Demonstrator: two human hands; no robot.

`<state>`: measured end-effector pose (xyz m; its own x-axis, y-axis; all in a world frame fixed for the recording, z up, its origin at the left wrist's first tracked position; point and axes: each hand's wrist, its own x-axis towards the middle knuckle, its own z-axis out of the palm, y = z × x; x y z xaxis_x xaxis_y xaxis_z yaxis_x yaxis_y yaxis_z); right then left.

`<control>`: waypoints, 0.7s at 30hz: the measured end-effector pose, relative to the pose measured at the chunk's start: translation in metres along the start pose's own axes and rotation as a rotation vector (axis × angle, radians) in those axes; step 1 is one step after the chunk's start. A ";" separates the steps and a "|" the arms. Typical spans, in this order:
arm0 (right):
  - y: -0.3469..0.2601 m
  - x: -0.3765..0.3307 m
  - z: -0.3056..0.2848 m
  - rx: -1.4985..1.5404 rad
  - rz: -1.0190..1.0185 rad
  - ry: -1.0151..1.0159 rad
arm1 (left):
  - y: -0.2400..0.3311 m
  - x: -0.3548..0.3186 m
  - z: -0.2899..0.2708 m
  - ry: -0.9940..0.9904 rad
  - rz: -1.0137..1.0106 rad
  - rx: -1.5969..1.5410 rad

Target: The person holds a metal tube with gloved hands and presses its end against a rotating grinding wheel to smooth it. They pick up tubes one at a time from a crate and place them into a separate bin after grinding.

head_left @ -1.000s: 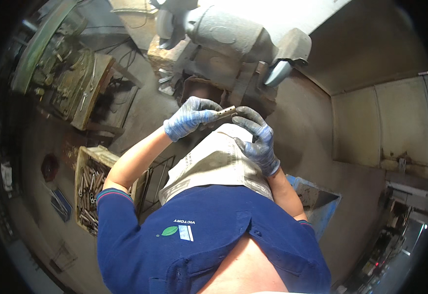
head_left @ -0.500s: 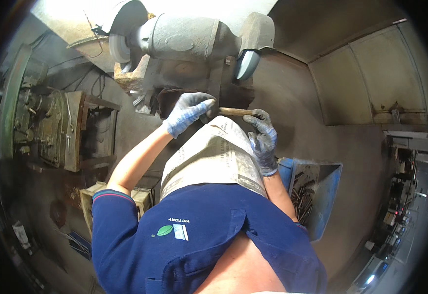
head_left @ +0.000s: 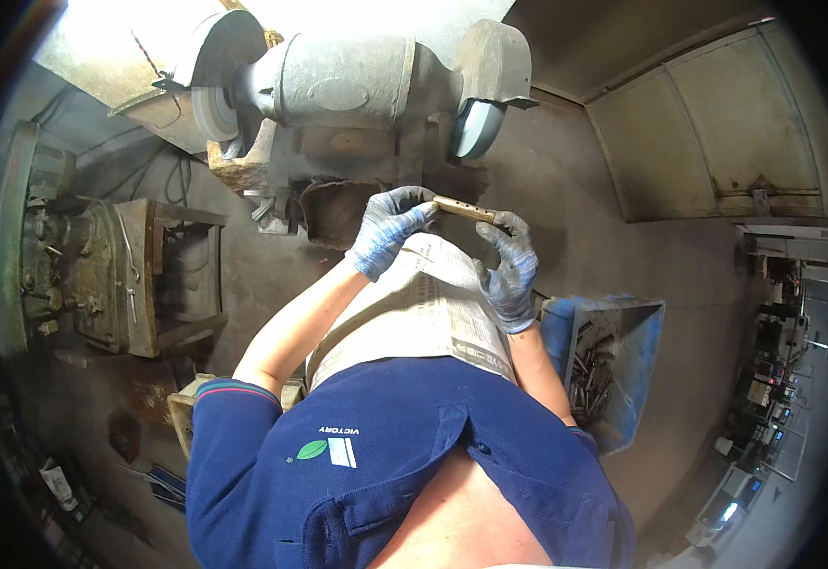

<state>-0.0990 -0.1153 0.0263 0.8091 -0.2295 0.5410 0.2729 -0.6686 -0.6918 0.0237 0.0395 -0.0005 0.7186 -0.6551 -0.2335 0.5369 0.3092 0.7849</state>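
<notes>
A slim brass-coloured metal bar (head_left: 464,208) with a row of small holes is held level between my two hands, in front of the bench grinder (head_left: 346,81). Gloved in grey and blue, my left hand (head_left: 390,229) pinches the bar's left end. The fingertips of my right hand (head_left: 509,268), in a matching glove, grip its right end. Below the bar, sheets of newspaper (head_left: 404,327) cover my lap. The grinder's right wheel (head_left: 479,129) and left wheel (head_left: 213,116) are both beyond my hands.
To my right stands a blue bin (head_left: 638,360) holding many loose metal pieces (head_left: 592,375). A greasy machine (head_left: 96,266) occupies the left side. A yellowish crate (head_left: 184,408) sits by my left elbow. Large metal panels (head_left: 708,123) rise at the far right.
The bar has been turned, so its row of holes now shows, and it slants slightly down to the right. My left hand has shifted rightward. Both hands keep hold of the bar.
</notes>
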 end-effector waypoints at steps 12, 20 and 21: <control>0.078 0.009 0.009 0.088 0.156 -0.005 | -0.034 0.064 -0.005 0.172 0.153 0.297; 0.113 0.023 0.007 0.118 0.287 0.018 | -0.043 0.096 0.018 0.267 0.047 0.183; 0.115 0.023 0.006 0.175 0.343 0.022 | -0.046 0.100 0.021 0.308 0.072 0.273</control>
<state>-0.0457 -0.1937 -0.0438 0.8580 -0.4351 0.2729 0.0745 -0.4203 -0.9043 0.0616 -0.0545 -0.0478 0.8709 -0.3891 -0.3001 0.3729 0.1255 0.9194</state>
